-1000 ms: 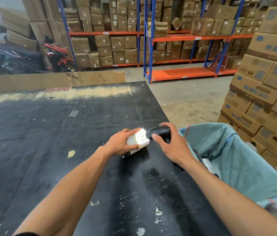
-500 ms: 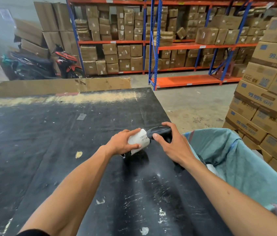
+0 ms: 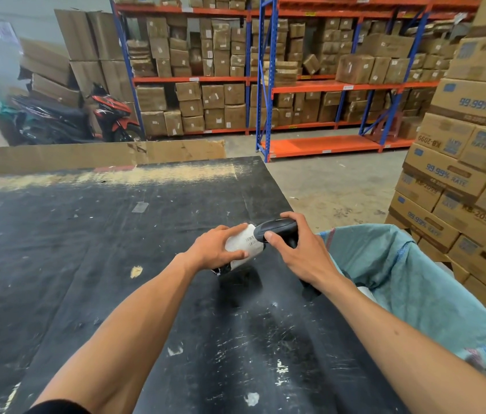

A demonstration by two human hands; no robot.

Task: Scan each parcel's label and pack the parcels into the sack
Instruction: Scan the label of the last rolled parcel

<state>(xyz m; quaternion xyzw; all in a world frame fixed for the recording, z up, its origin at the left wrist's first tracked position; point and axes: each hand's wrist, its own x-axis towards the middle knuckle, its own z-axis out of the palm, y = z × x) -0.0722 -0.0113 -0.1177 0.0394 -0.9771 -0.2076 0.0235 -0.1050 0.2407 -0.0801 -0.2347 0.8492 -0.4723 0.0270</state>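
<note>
Parcel (image 3: 243,245), white with its barcode label up, sits gripped in the left hand (image 3: 213,249) just above the black table (image 3: 86,249), as a second ago. At its 3 o'clock the right hand (image 3: 298,252) still clasps the scanner (image 3: 277,228); the teal sack (image 3: 400,279) gapes beyond.

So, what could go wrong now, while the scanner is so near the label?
1. The scanner almost touches the parcel, so the barcode may be too near to read.
2. The left hand covers part of the label, which could block the scan.
3. The parcel is near the table edge; a slipping grip could drop it outside the sack.
</note>
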